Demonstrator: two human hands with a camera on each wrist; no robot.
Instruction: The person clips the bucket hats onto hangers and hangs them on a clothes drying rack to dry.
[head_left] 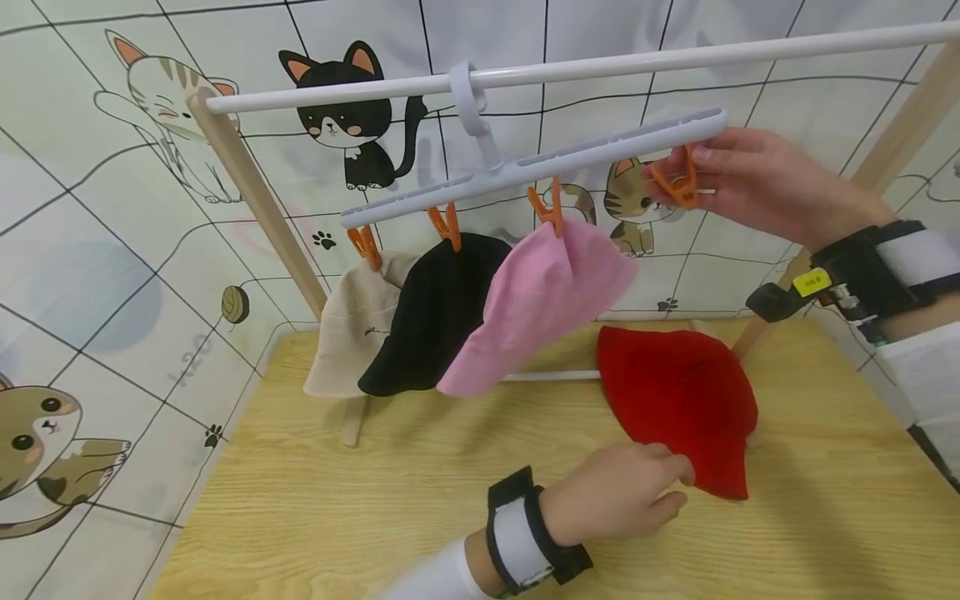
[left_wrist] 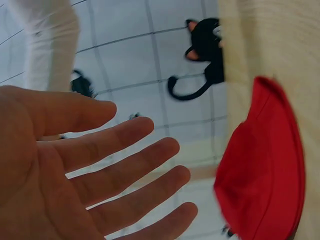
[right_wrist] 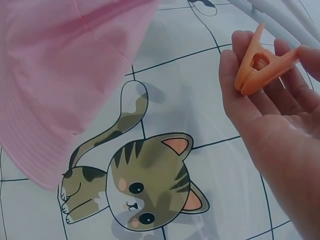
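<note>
My right hand [head_left: 765,179] holds an orange clip [head_left: 681,187] at the raised right end of a pale grey-blue hanger [head_left: 600,148]. In the right wrist view the thumb lies on one leg of that clip [right_wrist: 260,75], with fingers behind it; its jaws have no hat in them. Over the table, my left hand [head_left: 618,492] is just in front of a red bucket hat [head_left: 678,392]. The left wrist view shows its fingers spread, holding nothing, apart from the hat. From the hanger's other clips hang a beige hat [head_left: 345,333], a black hat [head_left: 442,308] and a pink hat [head_left: 547,292].
The hanger hooks over a white rod [head_left: 600,68] held by wooden posts [head_left: 255,200]. A lower white bar [head_left: 562,376] runs close to the wooden table [head_left: 315,500]. Behind stands a cat-patterned wall sheet [head_left: 112,250].
</note>
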